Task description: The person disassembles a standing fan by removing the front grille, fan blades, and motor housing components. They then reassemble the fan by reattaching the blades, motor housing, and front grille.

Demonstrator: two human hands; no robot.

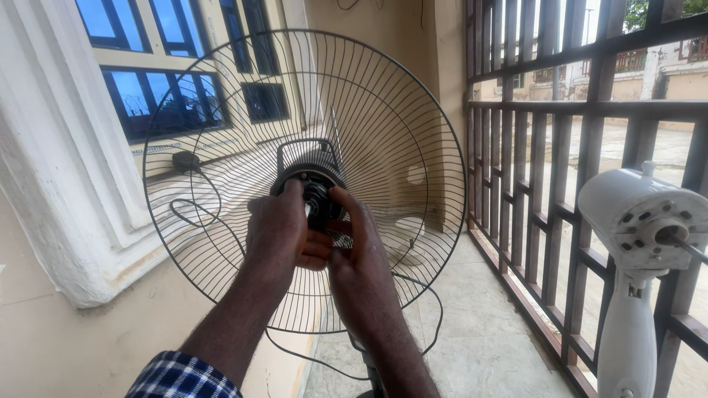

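Tiled balcony, barred railing (560, 147) right, window left. Wire fan guard (221, 243) stood upright, facing the person. Both hands met at its black hub (318, 197): left hand (276, 228) and right hand (361, 254) curled, fingertips pinching the hub. White fan motor (641, 217) stood near right.

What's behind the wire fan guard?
Through the fan guard: window, sill with a black cable, beige wall. The hands cover the centre hub, so its fastening can't be seen.

Narrow tiled balcony: beige wall (66, 346) with white-framed window (158, 88) left, brown barred grille (531, 147) right, pale marbled floor tiles (479, 346), daylight coming through from sunny street outside.
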